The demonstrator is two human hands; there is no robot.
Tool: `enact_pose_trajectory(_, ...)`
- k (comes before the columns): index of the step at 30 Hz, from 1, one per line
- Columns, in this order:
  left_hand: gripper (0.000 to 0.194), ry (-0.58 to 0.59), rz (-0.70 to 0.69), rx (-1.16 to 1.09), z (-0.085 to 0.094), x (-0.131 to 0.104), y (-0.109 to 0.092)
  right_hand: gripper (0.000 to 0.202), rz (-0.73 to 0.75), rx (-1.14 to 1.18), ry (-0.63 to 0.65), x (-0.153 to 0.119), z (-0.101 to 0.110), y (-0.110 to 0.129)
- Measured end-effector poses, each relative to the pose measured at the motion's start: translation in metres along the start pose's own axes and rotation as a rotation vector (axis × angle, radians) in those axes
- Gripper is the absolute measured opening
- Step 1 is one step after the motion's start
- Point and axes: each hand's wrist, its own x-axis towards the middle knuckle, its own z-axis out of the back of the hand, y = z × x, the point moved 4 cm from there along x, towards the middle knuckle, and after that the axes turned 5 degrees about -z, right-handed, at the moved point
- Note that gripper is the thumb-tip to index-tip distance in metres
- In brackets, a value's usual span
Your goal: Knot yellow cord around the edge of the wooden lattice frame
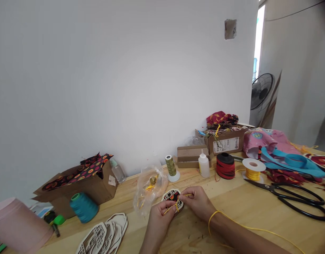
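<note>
Both hands meet over an oval wooden lattice piece (171, 194) with black and red fabric behind it, at the lower centre. My left hand (160, 218) pinches yellow cord near the piece's lower edge. Just to its right, my right hand (197, 201) has thumb and fingers closed on the same yellow cord (177, 201), which crosses between the hands. More of the cord loops round my right wrist and trails to the lower right (263, 231). How the cord crosses at the fingertips is too small to tell.
Black scissors (273, 188), a yellow cord spool (252, 173), a red spool (225, 166) and a white bottle (204, 165) stand right. A plastic bag (143, 197), stacked lattice pieces (99, 234), a teal spool (83, 207) and a fabric-filled box (99, 188) lie left.
</note>
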Motion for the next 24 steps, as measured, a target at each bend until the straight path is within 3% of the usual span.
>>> enact_pose_trajectory(12, 0.019, -0.063, -0.039, 0.085, 0.005, 0.001, -0.005, 0.019, 0.026, -0.039, 0.036, -0.004, 0.000, 0.013)
enact_pose_trajectory(24, 0.020, -0.072, -0.055, 0.131, 0.001, -0.001, -0.006, 0.018, -0.002, -0.317, -0.032, -0.003, 0.009, 0.012)
